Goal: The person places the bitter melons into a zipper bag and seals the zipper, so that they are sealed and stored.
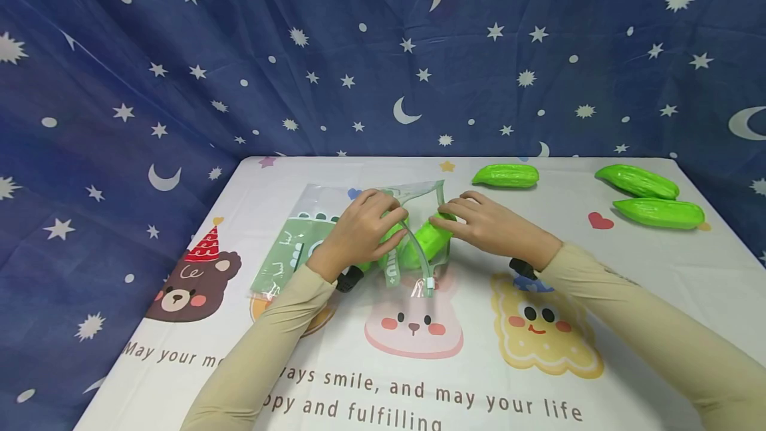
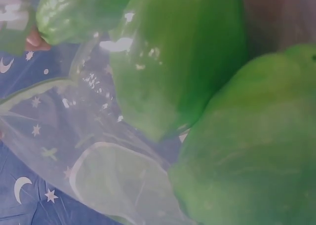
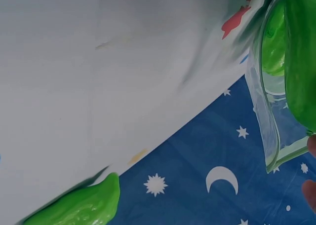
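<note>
A clear slider bag [image 1: 314, 231] with green print lies at the middle of the table, its mouth facing right and its white slider [image 1: 430, 283] at the near end. My left hand [image 1: 362, 228] pinches the bag's upper edge by the opening. With curled fingers, my right hand [image 1: 487, 221] holds a bright green, ridged, gourd-like vegetable [image 1: 433, 239], tilted and partly inside the bag's mouth. More green gourds, one of them a large gourd [image 2: 252, 151], show through the plastic in the left wrist view. In the right wrist view, the held gourd [image 3: 301, 62] overlaps the bag's rim.
One green gourd [image 1: 506, 176] lies near the table's back edge. Two others, an upper gourd [image 1: 640, 181] and a lower gourd [image 1: 658, 212], lie side by side at the back right. A printed white cloth [image 1: 413, 391] covers the table; a blue starry curtain [image 1: 335, 52] hangs behind and left.
</note>
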Motion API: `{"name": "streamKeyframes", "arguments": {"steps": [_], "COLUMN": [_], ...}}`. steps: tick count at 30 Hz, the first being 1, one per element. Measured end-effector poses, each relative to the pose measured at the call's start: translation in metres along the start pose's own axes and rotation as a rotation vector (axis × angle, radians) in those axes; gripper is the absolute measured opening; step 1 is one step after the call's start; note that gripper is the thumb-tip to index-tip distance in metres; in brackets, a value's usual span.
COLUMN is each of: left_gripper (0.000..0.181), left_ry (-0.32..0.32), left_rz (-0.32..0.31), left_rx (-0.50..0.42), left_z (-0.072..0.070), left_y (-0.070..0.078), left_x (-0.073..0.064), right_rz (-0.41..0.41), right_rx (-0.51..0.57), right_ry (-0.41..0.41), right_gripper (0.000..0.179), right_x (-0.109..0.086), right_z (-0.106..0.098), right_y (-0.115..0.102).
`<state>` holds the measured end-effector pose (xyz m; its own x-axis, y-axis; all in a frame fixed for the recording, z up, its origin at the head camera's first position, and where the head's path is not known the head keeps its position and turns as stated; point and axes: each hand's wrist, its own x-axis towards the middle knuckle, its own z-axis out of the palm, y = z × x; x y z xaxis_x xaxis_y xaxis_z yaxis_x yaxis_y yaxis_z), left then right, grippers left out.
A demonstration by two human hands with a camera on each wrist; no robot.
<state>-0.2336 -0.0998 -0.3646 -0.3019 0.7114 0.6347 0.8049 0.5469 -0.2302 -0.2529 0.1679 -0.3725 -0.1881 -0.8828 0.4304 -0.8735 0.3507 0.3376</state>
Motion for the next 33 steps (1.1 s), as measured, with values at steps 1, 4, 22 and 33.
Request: {"name": "streamKeyframes", "arguments": {"steps": [1,4,22,33], "left_gripper": [0.015,0.014,0.016,0.016], "left_ry": [0.001,0.003,0.010,-0.015], "left_rz": [0.000,-0.001,0.005,-0.020], "left_rx": [0.000,0.004,0.000,0.003], "left_z": [0.000,0.000,-0.001,-0.004], "left_y": [0.000,0.000,0.002,0.001], "left_x": [0.000,0.000,0.001,-0.001], "right_rz": [0.000,0.002,0.015,0.040], "right_rx": [-0.013,-0.050,-0.110,-0.108], "right_ry": [0.001,-0.003,0.111,0.043], "right_gripper": [0.045,0.045,0.017,0.021], "right_x": [0.001,0.004,0.022,0.015], "right_z": [0.001,0.002,0.024,0.028], "right_y": [0.000,0.000,0.007,0.006]}}
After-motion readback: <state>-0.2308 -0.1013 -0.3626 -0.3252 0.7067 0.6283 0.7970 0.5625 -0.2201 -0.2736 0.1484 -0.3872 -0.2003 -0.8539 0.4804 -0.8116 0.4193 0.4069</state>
